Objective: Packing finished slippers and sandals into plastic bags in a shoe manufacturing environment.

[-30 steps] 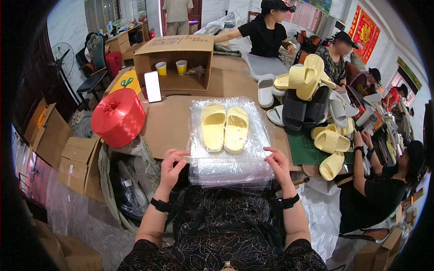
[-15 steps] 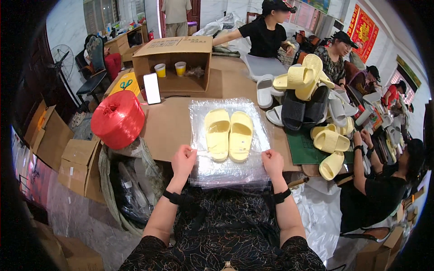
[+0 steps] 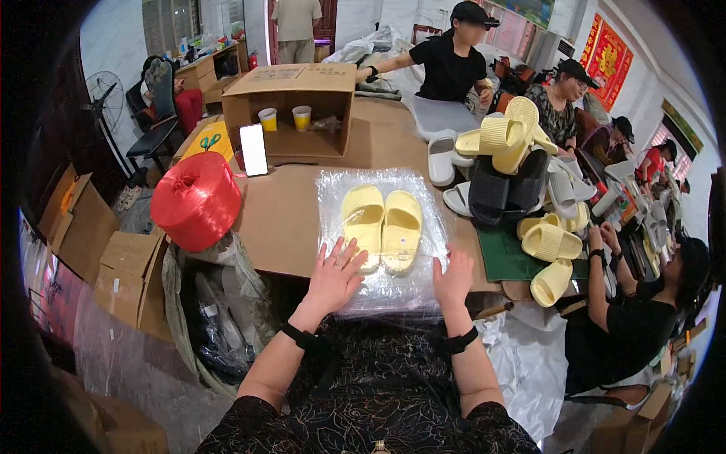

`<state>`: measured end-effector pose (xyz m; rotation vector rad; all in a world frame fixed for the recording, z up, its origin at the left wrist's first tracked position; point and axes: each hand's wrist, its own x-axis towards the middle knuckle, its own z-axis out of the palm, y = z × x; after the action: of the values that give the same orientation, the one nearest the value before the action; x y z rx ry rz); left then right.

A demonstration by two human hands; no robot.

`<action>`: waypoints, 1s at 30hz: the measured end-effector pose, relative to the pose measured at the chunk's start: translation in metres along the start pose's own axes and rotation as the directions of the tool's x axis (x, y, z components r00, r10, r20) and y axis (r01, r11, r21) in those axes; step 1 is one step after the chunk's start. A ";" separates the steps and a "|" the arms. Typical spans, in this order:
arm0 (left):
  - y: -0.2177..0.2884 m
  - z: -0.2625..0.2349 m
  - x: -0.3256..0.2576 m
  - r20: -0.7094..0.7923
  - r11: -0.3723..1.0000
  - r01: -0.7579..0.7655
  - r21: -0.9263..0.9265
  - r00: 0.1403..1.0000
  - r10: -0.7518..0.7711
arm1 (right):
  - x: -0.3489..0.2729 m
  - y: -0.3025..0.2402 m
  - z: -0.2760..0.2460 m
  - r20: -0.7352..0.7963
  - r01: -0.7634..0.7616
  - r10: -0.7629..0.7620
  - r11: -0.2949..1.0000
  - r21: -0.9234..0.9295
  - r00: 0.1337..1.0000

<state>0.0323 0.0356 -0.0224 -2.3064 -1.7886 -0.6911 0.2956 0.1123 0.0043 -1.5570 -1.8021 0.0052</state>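
A pair of pale yellow slide slippers lies side by side, toes away from me, apparently inside a clear plastic bag. Beneath them is a stack of clear bags at the table's front edge. My left hand is open, its spread fingers lying over the bag beside the heel of the left slipper. At the bag's right edge, my right hand is open too, fingers up and apart, close to the plastic. Whether the right fingertips touch the plastic I cannot tell.
A pile of yellow, black and white slippers rises on the right by a green mat. A cardboard box holding two cups stands behind. Left are a lit phone and a red twine roll. Co-workers sit around the table.
Both hands have let go of the bag's side edges and opened. My left hand has moved right onto the bag with fingers spread; the slippers have barely moved.
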 end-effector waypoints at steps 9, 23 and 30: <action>-0.007 0.010 0.001 0.057 0.997 0.030 -0.068 0.998 -0.026 | -0.016 -0.024 0.034 0.238 -0.059 -0.011 0.956 0.287 0.971; -0.015 -0.003 0.019 -0.164 0.890 0.412 -0.197 0.881 -0.444 | 0.035 -0.011 0.048 0.507 -0.151 0.127 0.988 0.006 0.852; -0.009 -0.002 0.032 -0.040 0.863 0.443 -0.241 0.884 -0.465 | 0.034 0.010 0.046 0.584 -0.496 0.157 0.723 0.482 0.797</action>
<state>0.0296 0.0654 -0.0076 -1.9276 -2.3422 -1.1080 0.2802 0.1647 -0.0158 -1.4258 -1.5869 1.1850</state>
